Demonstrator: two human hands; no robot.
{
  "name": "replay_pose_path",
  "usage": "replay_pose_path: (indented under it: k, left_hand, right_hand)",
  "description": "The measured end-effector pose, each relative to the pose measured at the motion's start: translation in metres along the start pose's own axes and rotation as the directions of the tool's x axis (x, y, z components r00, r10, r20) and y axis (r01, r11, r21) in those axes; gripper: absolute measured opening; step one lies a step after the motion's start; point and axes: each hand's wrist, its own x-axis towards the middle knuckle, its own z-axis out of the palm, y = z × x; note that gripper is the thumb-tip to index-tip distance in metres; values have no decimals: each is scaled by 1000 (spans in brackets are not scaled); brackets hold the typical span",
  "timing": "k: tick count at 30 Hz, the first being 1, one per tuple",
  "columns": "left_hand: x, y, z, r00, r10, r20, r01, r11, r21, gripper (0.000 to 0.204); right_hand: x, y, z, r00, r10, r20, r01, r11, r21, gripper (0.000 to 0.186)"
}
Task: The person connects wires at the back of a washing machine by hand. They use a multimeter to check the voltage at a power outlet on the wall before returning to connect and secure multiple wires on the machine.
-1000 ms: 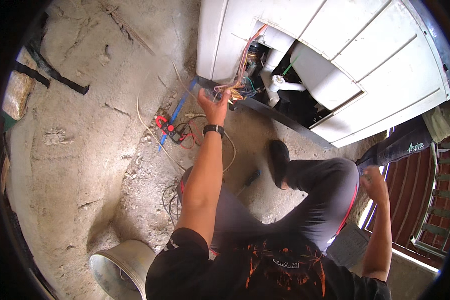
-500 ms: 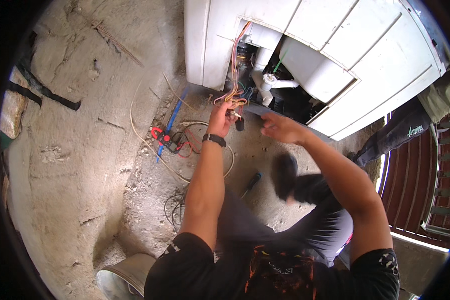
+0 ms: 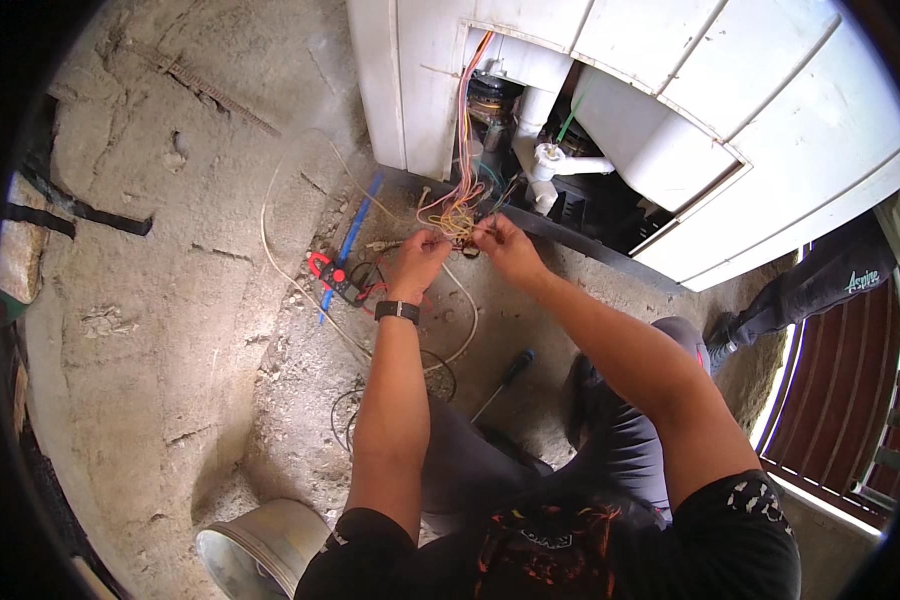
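A bundle of thin coloured wires [image 3: 457,215] hangs out of the open back of a white appliance [image 3: 530,25], probably a washing machine. At the left side of the loose ends, my left hand [image 3: 419,265] is closed with its fingertips pinched on a wire. Opposite it, my right hand [image 3: 511,252] pinches another part of the wires between thumb and fingers. The exact wire ends are too small to make out. Behind the hands, a white drain pipe fitting [image 3: 550,160] and a dark motor [image 3: 492,98] show inside the opening.
Left of my hands, a red and black clamp meter [image 3: 335,277] lies on the concrete by a blue strip [image 3: 354,232] and a looped pale cable [image 3: 288,272]. A screwdriver [image 3: 513,370] lies nearer me. A bucket [image 3: 270,540] is at lower left; another person's leg [image 3: 820,285] stands at right.
My right hand has come in from the right and now pinches the wires. The left hand has shifted left and a little toward me. My right leg has moved, and the view has shifted slightly.
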Motion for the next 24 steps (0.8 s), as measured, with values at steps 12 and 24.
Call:
replay_pose_path:
  k: [12, 24]
  left_hand:
    - [-3, 40, 20, 985, 169, -32, -166, 883, -439, 36]
    - [-5, 64, 29, 970, -1, -242, -209, 501, -840, 18]
  right_hand:
    - [-30, -3, 5, 992, 120, -41, -122, 991, -54, 21]
    - [-48, -22, -3, 989, 138, 51, -145, 974, 174, 45]
